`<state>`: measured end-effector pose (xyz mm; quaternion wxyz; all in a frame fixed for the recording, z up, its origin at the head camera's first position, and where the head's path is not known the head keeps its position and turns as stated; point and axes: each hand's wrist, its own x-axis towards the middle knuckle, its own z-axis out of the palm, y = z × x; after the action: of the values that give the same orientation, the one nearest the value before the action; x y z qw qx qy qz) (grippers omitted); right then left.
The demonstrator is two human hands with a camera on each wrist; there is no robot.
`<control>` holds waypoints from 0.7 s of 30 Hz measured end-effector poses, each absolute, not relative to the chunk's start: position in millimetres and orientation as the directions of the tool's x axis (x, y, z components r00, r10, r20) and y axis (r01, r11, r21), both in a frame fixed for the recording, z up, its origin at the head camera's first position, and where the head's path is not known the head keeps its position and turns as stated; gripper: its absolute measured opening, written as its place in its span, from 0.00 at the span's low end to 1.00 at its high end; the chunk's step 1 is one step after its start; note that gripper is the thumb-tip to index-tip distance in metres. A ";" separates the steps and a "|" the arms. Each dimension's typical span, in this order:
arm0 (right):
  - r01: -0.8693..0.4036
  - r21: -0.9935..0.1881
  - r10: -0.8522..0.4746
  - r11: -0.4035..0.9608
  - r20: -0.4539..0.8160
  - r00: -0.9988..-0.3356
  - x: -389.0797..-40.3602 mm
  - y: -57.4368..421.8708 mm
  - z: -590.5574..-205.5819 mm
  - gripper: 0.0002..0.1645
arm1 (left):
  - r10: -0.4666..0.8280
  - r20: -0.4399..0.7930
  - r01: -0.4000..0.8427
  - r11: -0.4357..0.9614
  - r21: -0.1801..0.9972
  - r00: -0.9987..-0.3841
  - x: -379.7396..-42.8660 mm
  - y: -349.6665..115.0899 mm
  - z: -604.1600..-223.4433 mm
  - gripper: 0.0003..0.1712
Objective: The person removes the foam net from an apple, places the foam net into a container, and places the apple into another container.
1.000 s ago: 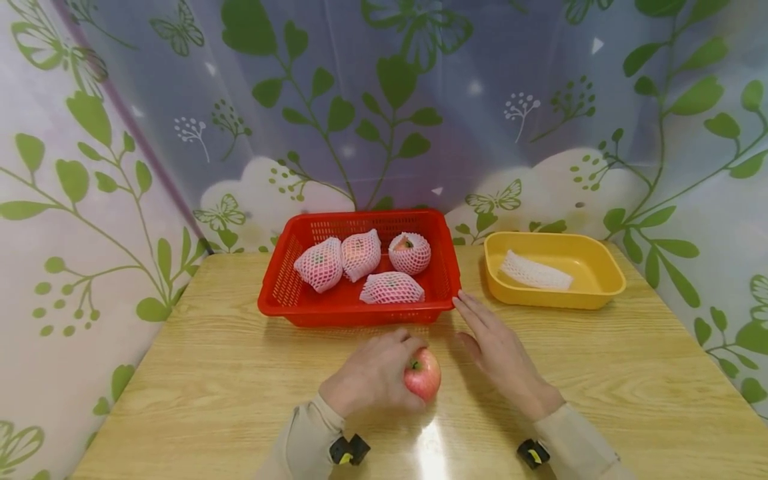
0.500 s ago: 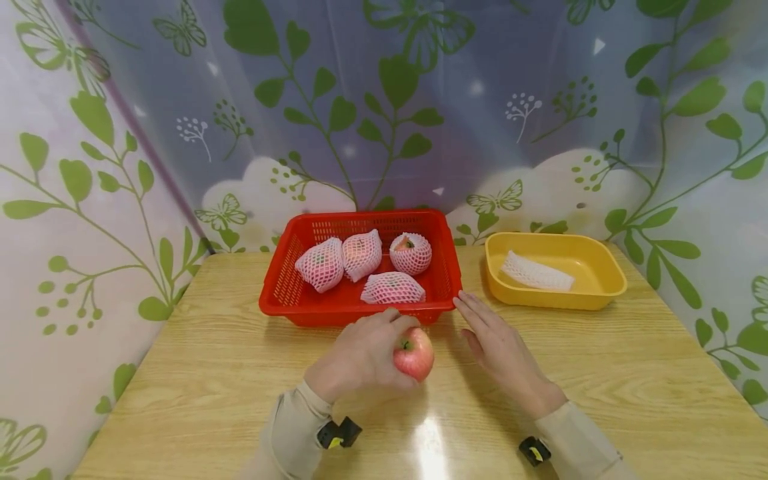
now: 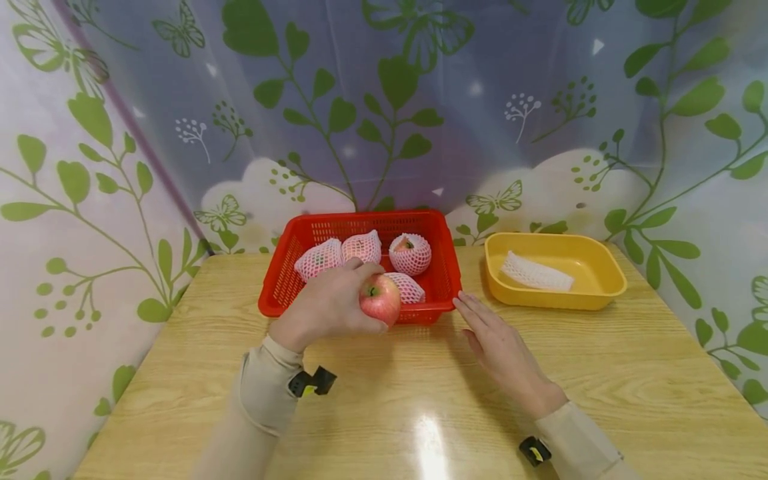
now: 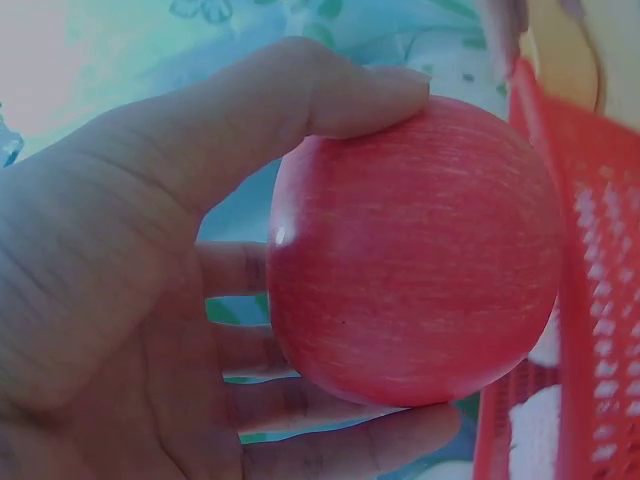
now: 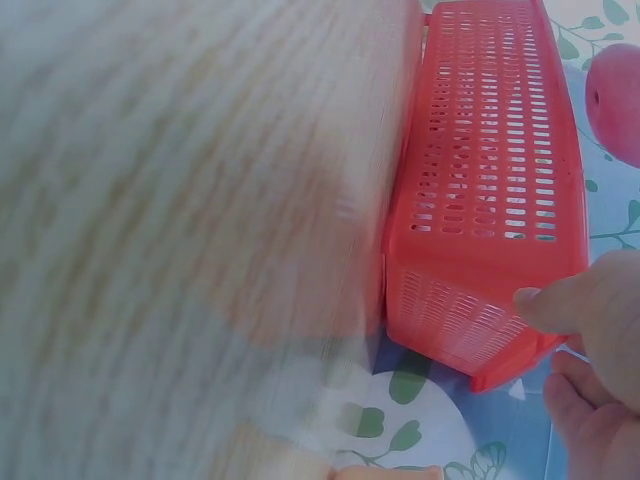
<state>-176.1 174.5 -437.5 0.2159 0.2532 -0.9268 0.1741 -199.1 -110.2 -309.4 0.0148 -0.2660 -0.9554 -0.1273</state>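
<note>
My left hand (image 3: 327, 301) grips a bare red apple (image 3: 382, 303), thumb on one side and fingers round the other. Hand and apple are over the front rim of a red plastic basket (image 3: 433, 316). In the left wrist view the apple (image 4: 415, 255) fills the middle, the basket wall (image 4: 600, 290) beside it. Inside the basket lie several fruits in pink-white foam nets, such as the netted apple (image 3: 414, 259) at the right; the left hand partly hides the front ones. My right hand (image 3: 504, 360) touches the basket's front right corner with extended fingertips.
A yellow tub (image 3: 591, 300) stands right of the basket with an empty white foam net (image 3: 535, 272) in it. Both stand on a wood-grain table (image 3: 480, 433). A leaf-patterned curtain (image 3: 492, 133) closes off the back and sides.
The left hand has carried the apple up off the table, forward and leftward, to over the basket's front rim. The right hand has stayed at the basket corner.
</note>
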 end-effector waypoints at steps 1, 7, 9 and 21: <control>-0.547 -0.212 -0.396 0.810 0.490 -0.776 -176.1 174.6 -437.5 0.39 | 0.493 0.092 0.500 0.830 0.248 -0.865 -202.1 -112.9 -307.3 0.46; -0.553 -0.213 -0.396 0.805 0.500 -0.770 -176.5 175.1 -437.8 0.39 | 0.428 0.118 0.444 0.854 0.272 -0.896 -216.7 -127.8 -300.6 0.46; -0.553 -0.215 -0.396 0.805 0.499 -0.771 -176.3 175.2 -437.8 0.39 | 0.403 0.117 0.419 0.865 0.274 -0.908 -221.1 -131.9 -301.8 0.46; -0.563 -0.205 -0.405 0.800 0.508 -0.760 -176.3 175.8 -437.6 0.38 | 0.265 0.060 0.271 0.926 0.262 -0.962 -246.0 -146.6 -329.4 0.45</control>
<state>-176.3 175.8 -437.6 0.2258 0.2627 -0.9215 0.1756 -246.0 -146.6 -329.4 0.0120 -0.1366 -0.9813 -0.1353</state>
